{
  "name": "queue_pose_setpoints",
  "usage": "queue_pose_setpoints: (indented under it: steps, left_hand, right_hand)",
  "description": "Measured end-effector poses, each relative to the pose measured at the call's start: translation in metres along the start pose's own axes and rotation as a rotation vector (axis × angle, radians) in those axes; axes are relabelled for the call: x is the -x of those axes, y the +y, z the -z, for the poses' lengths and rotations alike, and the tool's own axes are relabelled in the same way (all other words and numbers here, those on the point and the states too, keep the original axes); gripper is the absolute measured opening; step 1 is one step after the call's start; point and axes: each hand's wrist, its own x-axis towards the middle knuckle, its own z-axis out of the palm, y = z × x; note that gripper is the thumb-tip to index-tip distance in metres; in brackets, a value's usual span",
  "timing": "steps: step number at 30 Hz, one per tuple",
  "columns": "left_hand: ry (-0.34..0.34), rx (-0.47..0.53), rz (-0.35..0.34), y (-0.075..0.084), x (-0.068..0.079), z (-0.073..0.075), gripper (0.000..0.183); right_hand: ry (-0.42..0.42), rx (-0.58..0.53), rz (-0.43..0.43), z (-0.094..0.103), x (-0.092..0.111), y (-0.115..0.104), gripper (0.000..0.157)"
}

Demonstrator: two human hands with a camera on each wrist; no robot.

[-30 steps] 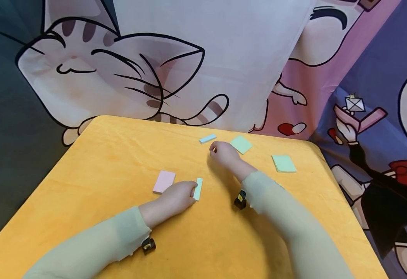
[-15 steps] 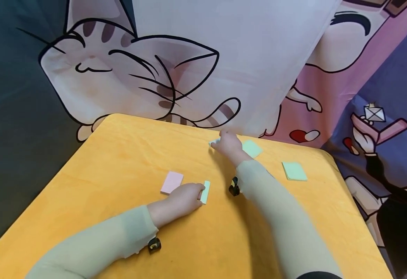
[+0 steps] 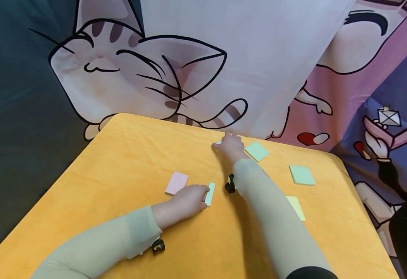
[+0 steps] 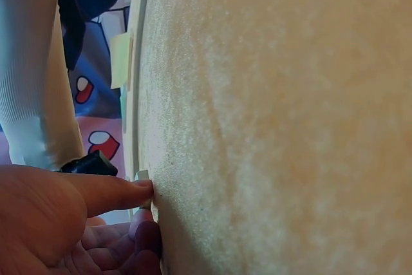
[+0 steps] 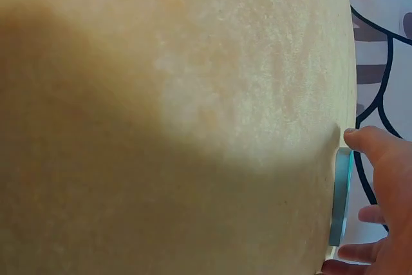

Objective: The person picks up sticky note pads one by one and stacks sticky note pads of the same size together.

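Note:
My left hand (image 3: 184,201) pinches a narrow pale-green sticky-note pad (image 3: 209,194) near the table's middle; in the left wrist view, thumb and fingers meet at its end. A pink sticky-note pad (image 3: 176,183) lies just behind that hand. Towards the far edge, my right hand (image 3: 232,147) reaches over a narrow blue sticky-note pad (image 5: 341,198), mostly hidden in the head view. The right wrist view has its thumb near one end of the blue pad and its spread fingers near the other.
Right of the right hand lies a green square pad (image 3: 257,151), with another green pad (image 3: 302,175) farther right. A yellow pad (image 3: 297,208) is partly covered by the right sleeve. Behind the yellow table (image 3: 133,155) hangs a cartoon-printed cloth (image 3: 259,58).
The right hand has moved to the far edge, over the narrow blue pad, and its fingers have spread. The left hand keeps its pinch. The head view has shifted, uncovering the yellow pad.

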Motion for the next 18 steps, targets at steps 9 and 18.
queue_pose_setpoints:
  steps: [9,18]
  left_hand:
    - [-0.003,0.016,-0.011,0.0009,0.0004,0.0014,0.020]
    - [0.014,0.019,-0.017,-0.0011,0.0009,0.0022,0.016]
  right_hand:
    - [-0.023,0.023,0.023,-0.0014,0.0003,-0.0021,0.050]
    - [-0.013,0.017,0.034,-0.0027,-0.0045,-0.0020,0.044]
